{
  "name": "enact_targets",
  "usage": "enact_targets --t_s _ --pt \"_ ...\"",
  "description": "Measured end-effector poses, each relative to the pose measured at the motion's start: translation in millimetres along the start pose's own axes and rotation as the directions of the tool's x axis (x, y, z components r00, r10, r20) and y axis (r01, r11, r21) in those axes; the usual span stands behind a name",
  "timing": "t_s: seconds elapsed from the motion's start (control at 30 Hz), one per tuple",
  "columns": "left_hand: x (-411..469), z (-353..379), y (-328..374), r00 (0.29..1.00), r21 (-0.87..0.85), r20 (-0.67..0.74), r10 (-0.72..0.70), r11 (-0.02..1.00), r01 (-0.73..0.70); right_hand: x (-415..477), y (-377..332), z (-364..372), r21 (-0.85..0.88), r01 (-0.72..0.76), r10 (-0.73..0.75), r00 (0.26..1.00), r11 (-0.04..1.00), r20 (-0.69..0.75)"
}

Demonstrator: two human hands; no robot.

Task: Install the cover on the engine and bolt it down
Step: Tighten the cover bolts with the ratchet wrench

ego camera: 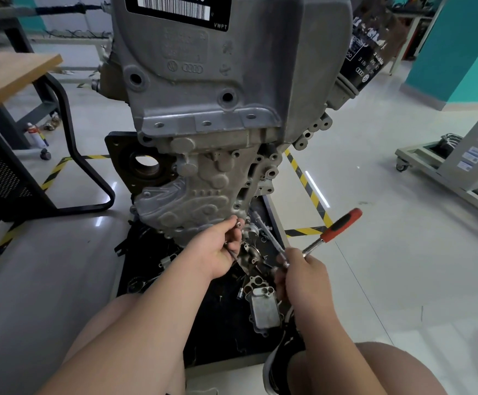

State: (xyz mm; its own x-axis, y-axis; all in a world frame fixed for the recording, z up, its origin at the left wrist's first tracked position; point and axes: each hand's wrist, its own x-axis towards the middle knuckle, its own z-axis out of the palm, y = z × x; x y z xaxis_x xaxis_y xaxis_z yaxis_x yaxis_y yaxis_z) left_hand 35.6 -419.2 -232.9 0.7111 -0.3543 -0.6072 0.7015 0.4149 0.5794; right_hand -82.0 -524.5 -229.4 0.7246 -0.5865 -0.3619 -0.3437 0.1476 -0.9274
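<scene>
Single head-worn wide-angle view, looking forward and down.

The camera sits close above the engine [218, 115], which fills the upper centre; both hands reach in from the bottom edge, with the floor [403, 252] curving away on both sides.

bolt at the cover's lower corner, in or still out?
Cannot tell if threaded: the left hand pinches the bolt at the cover edge; its head stands proud.
</scene>
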Motion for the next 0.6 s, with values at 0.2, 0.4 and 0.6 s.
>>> enact_targets --t_s 0.2,0.4,0.6 --pt "6.4 0.3 2.9 0.998 -0.017 -0.066 0.009 1.0 -0.01 0.4 -6.6 -13.1 -0.171 0.065 -0.067 0.998 0.983 -0.008" --pt "8.9 -0.1 4.0 0.99 -0.035 -0.14 0.023 0.999 -0.028 0.8 -6.8 -9.7 -0.19 0.089 -0.09 0.996 0.978 0.003" --pt "8.7 0.9 3.3 0.991 -0.033 -0.134 0.016 0.999 -0.02 0.3 -5.9 -10.2 -0.185 0.115 -0.115 0.993 0.976 0.011"
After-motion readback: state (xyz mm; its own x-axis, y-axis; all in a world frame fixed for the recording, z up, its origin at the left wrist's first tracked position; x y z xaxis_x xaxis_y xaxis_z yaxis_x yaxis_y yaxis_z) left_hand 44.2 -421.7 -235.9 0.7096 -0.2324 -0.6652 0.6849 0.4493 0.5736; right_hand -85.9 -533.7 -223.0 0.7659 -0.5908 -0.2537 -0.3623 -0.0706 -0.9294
